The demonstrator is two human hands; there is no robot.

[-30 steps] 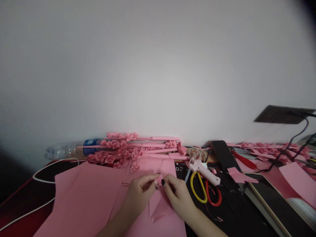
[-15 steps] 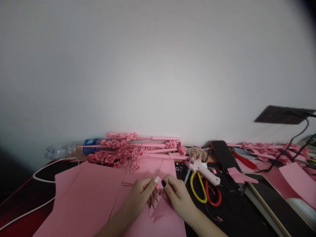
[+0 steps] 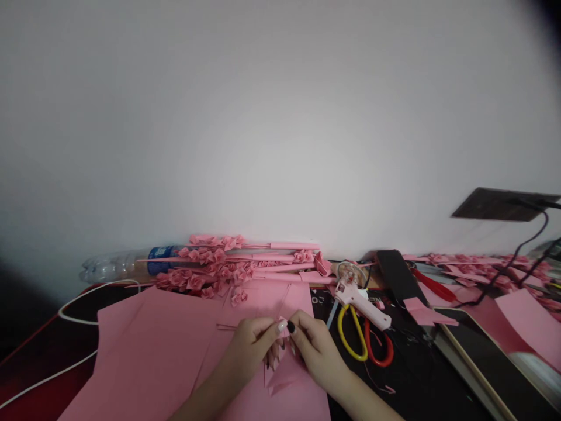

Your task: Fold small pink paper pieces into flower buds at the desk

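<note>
Between my two hands is a small piece of pink paper [image 3: 283, 331], mostly covered by the fingers. My left hand [image 3: 255, 341] pinches it from the left, its thumb bent over the paper. From the right, my right hand [image 3: 312, 344] grips the same piece, its dark-nailed thumb close to the left thumb. Both hands are above large pink sheets [image 3: 258, 400]. A small pink paper flower [image 3: 239, 297] lies just beyond my left hand, and thin sticks [image 3: 225, 327] lie beside that hand.
Pink paper flowers [image 3: 210, 257] with rolled stems lie along the wall beside a plastic bottle [image 3: 111, 266]. Right of my hands are a glue gun [image 3: 363, 305], scissors with yellow and red handles [image 3: 353, 342], a phone [image 3: 400, 278] and a tablet-like device [image 3: 495, 356].
The left thumb has shifted slightly right and down, closer to the right thumb, covering more of the small paper piece. Everything else looks the same.
</note>
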